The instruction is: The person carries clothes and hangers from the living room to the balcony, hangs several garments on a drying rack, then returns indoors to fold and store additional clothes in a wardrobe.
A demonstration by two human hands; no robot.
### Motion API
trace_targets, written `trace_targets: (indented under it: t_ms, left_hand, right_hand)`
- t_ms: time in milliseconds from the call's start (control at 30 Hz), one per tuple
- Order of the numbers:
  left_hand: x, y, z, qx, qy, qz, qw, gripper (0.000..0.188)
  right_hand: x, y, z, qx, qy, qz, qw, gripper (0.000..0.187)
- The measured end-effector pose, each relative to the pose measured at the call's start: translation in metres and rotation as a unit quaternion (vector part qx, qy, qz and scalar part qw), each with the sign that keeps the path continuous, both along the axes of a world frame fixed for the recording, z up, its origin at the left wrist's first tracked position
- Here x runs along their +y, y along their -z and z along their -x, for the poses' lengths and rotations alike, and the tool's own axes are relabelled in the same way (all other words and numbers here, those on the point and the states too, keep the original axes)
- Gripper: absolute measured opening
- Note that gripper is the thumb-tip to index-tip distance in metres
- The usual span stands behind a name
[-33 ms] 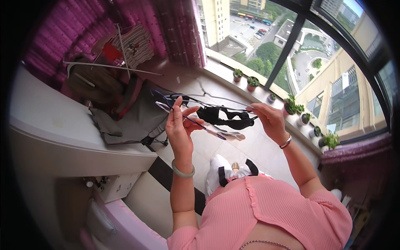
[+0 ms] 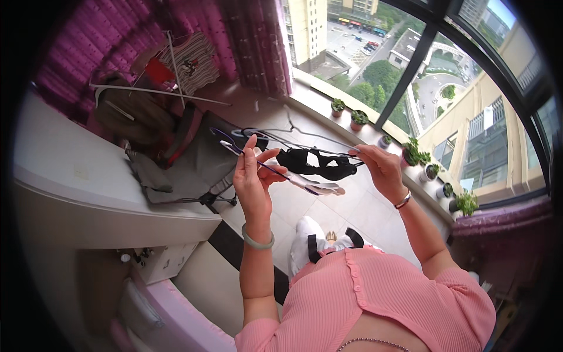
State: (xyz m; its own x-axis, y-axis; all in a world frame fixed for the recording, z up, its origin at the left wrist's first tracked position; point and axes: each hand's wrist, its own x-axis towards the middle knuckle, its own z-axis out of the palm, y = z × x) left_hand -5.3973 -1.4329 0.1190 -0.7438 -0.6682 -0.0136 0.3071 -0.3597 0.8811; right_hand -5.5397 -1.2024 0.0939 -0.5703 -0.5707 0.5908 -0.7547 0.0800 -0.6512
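Note:
In front of my chest, my left hand [image 2: 252,185] is closed in a loose pinch on a dark purple clothes hanger [image 2: 267,166], its other fingers partly spread. More hangers with their hooks cluster just beyond those fingertips. My right hand [image 2: 384,173] pinches the end of a grey clothes hanger [image 2: 325,139], which stretches across toward the left. Between my hands hangs a small black strappy garment [image 2: 337,169]. Below it is a pale pinkish-white garment [image 2: 316,186], partly covered. How the hangers overlap near my left fingers is hard to make out.
A grey folding chair [image 2: 205,146] stands at the left beside a white counter [image 2: 117,211]. Behind it, a striped garment [image 2: 196,61] hangs near a white rack [image 2: 158,92]. Several potted plants [image 2: 359,119] line the windowsill at the right.
The hanger hooks have shifted slightly, and the pale garment is turned a little. Both hands keep their grip in nearly the same place. The view has tilted a touch.

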Motion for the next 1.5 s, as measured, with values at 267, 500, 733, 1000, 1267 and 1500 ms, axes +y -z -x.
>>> trace_targets:
  t_ms: [267, 500, 733, 1000, 1267, 1500]
  left_hand:
    - [-0.118, 0.022, 0.131, 0.01, -0.049, -0.017, 0.999, 0.037]
    - [-0.214, 0.017, 0.264, 0.02, -0.038, -0.002, 0.999, 0.035]
    - [-0.302, 0.008, 0.38, 0.034, -0.064, 0.009, 0.997, 0.036]
    - [-0.395, 0.013, 0.493, 0.023, -0.08, -0.01, 0.996, 0.036]
    - [-0.502, 0.008, 0.551, 0.003, -0.076, -0.016, 0.997, 0.038]
    - [-0.623, 0.009, 0.608, -0.007, -0.002, -0.011, 1.0, 0.04]
  right_hand:
    - [-0.14, 0.016, 0.162, -0.1, -0.025, 0.023, 0.994, 0.018]
    - [-0.258, 0.009, 0.289, -0.199, -0.037, 0.077, 0.976, 0.019]
    - [-0.387, 0.015, 0.404, -0.241, -0.047, 0.103, 0.964, 0.019]
    - [-0.535, 0.01, 0.539, -0.242, -0.076, 0.113, 0.961, 0.017]
    - [-0.684, 0.02, 0.633, -0.219, -0.071, 0.115, 0.966, 0.018]
    - [-0.824, 0.024, 0.7, -0.151, -0.034, 0.092, 0.984, 0.023]
